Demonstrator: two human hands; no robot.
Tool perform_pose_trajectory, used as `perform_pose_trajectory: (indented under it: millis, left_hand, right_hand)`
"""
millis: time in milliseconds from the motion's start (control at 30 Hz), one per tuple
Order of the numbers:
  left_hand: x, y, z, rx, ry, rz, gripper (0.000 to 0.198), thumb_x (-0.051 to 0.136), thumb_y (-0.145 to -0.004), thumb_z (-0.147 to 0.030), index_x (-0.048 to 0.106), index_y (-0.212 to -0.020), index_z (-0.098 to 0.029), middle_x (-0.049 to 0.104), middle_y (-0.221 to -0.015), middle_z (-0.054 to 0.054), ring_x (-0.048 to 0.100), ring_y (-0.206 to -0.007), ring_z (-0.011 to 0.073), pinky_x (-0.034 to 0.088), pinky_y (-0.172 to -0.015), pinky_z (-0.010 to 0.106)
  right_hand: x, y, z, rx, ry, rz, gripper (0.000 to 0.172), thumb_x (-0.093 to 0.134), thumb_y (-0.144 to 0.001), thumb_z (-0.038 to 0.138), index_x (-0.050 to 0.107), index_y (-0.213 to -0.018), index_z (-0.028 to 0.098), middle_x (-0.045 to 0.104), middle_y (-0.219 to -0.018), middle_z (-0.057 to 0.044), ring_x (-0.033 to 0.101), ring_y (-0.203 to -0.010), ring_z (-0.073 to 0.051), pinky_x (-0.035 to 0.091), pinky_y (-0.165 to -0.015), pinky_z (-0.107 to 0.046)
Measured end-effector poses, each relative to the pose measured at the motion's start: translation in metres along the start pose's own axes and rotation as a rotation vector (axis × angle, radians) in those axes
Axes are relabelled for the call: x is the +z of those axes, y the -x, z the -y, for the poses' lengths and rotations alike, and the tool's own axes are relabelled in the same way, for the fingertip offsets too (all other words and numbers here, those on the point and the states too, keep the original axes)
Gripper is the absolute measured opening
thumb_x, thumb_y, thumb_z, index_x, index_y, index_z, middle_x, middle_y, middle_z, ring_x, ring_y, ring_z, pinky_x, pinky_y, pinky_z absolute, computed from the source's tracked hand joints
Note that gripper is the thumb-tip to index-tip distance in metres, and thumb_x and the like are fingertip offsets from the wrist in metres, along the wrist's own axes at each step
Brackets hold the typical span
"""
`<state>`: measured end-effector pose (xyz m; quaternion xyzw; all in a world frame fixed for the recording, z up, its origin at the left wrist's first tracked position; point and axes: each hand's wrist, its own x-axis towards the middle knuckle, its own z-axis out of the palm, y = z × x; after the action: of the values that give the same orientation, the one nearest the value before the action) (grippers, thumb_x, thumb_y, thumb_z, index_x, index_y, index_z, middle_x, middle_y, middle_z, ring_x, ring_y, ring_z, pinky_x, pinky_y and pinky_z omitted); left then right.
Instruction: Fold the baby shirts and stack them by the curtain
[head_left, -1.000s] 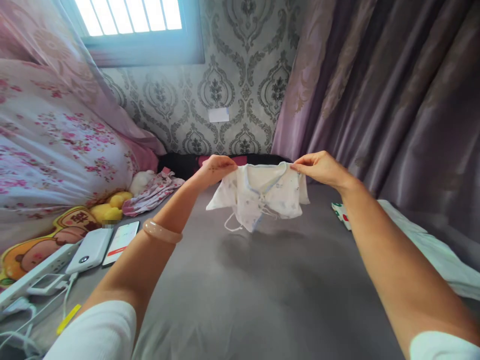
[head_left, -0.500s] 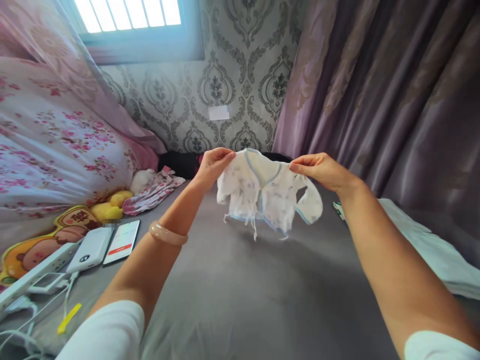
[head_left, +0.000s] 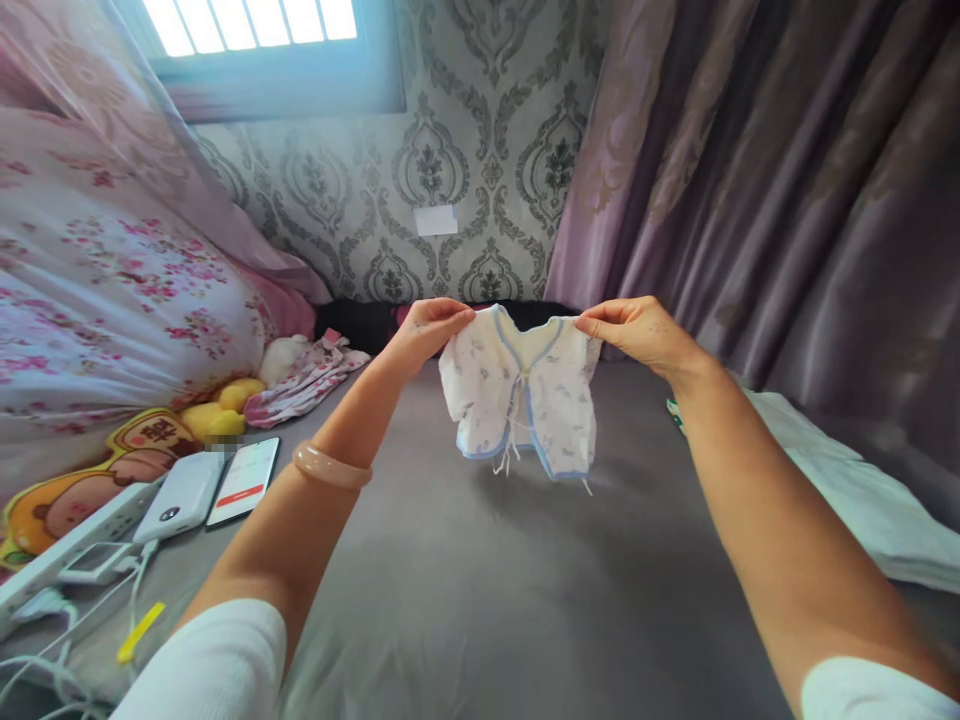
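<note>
Between my hands hangs a white baby shirt (head_left: 484,390) with small grey prints, blue edging and thin white tie strings. My left hand (head_left: 429,332) pinches its left shoulder between thumb and fingers. At the other shoulder, my right hand (head_left: 634,332) holds the cloth in a pinch. The shirt hangs upright above the grey bed sheet (head_left: 465,590), neckline on top and front facing me. Its sleeves are hard to make out behind the body of the garment.
On the left lie a phone (head_left: 244,482), a white power bank (head_left: 180,495), a power strip (head_left: 75,550) with cables, a yellow strip (head_left: 140,632) and plush toys (head_left: 221,405). Folded white cloth (head_left: 847,490) lies right. Curtains (head_left: 750,200) hang beside the patterned wall (head_left: 322,200).
The shirt has swung from a blurred, flared shape to hanging nearly straight. Its sleeve on the right no longer sticks out. Both hands keep their pinch at about the same place.
</note>
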<state>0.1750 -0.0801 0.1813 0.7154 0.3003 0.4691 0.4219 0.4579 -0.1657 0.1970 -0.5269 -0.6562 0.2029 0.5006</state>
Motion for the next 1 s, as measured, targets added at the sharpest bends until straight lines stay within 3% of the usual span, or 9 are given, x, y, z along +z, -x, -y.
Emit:
perform_pose_trajectory:
  millis: [133,300,467,567,667,800,933,1000]
  left_hand:
    - [-0.002,-0.001,0.000,0.069,-0.055,-0.016,0.033,0.072,-0.070,-0.047,0.068,-0.079,-0.015,0.064,-0.070,0.002,0.056,-0.063,0.0118,0.043,-0.057,0.024]
    - [-0.007,-0.004,-0.019,0.302,-0.273,-0.291,0.026,0.061,-0.080,-0.044,0.068,-0.086,-0.020,0.066,-0.079,0.002,0.057,-0.081,0.0167,0.044,-0.067,0.026]
    - [-0.007,-0.009,-0.017,0.336,-0.548,-0.161,0.014,0.063,-0.077,-0.033,0.071,-0.075,-0.021,0.066,-0.074,0.002,0.056,-0.084,0.0196,0.040,-0.083,0.032]
    - [-0.006,-0.012,-0.003,0.330,-0.598,-0.221,0.016,0.060,-0.078,-0.033,0.072,-0.076,-0.022,0.067,-0.074,0.002,0.056,-0.083,0.0200,0.039,-0.084,0.032]
    - [-0.007,-0.014,0.005,0.339,-0.627,-0.208,0.018,0.059,-0.079,-0.036,0.072,-0.076,-0.023,0.067,-0.072,0.002,0.057,-0.082,0.0200,0.039,-0.081,0.031]
    - [-0.008,-0.015,-0.004,0.369,-0.679,-0.224,0.017,0.058,-0.081,-0.034,0.071,-0.077,-0.024,0.067,-0.073,0.001,0.056,-0.082,0.0195,0.037,-0.083,0.032]
    - [-0.006,-0.014,-0.023,0.536,-0.719,-0.435,0.020,0.052,-0.088,-0.033,0.070,-0.089,-0.025,0.069,-0.087,0.003,0.054,-0.097,0.0224,0.032,-0.091,0.037]
    - [-0.005,-0.013,-0.025,0.596,-0.769,-0.429,0.022,0.049,-0.091,-0.035,0.069,-0.091,-0.025,0.068,-0.090,0.004,0.052,-0.101,0.0233,0.029,-0.094,0.039]
  right_hand:
    - [-0.002,0.000,0.003,-0.005,0.013,-0.020,0.038,0.078,-0.061,0.059,0.074,-0.074,0.023,0.073,-0.077,-0.004,0.067,-0.074,-0.023,0.053,-0.070,-0.037]
    - [-0.010,-0.002,0.012,-0.137,0.127,-0.243,0.042,0.069,-0.070,0.063,0.075,-0.087,0.026,0.074,-0.087,-0.005,0.066,-0.083,-0.025,0.052,-0.070,-0.036]
    - [-0.007,-0.005,0.005,-0.150,0.358,-0.197,0.039,0.069,-0.071,0.061,0.075,-0.081,0.024,0.073,-0.077,-0.004,0.065,-0.075,-0.023,0.047,-0.067,-0.034]
    - [-0.002,-0.008,-0.003,-0.162,0.434,-0.215,0.040,0.064,-0.075,0.060,0.076,-0.083,0.023,0.072,-0.075,-0.003,0.063,-0.070,-0.020,0.045,-0.067,-0.033]
    - [-0.001,-0.010,-0.007,-0.173,0.482,-0.215,0.040,0.062,-0.077,0.059,0.076,-0.083,0.023,0.072,-0.075,-0.003,0.062,-0.069,-0.020,0.044,-0.068,-0.033]
    - [-0.001,-0.009,0.001,-0.179,0.561,-0.234,0.037,0.061,-0.080,0.058,0.076,-0.081,0.024,0.070,-0.069,-0.002,0.062,-0.069,-0.020,0.042,-0.073,-0.036]
    - [0.000,-0.006,0.014,-0.348,0.721,-0.513,0.037,0.049,-0.091,0.053,0.074,-0.090,0.024,0.072,-0.086,-0.006,0.061,-0.087,-0.024,0.036,-0.089,-0.042]
    - [0.002,-0.005,0.016,-0.434,0.811,-0.563,0.037,0.045,-0.095,0.049,0.072,-0.091,0.025,0.072,-0.092,-0.006,0.060,-0.095,-0.024,0.031,-0.094,-0.043]
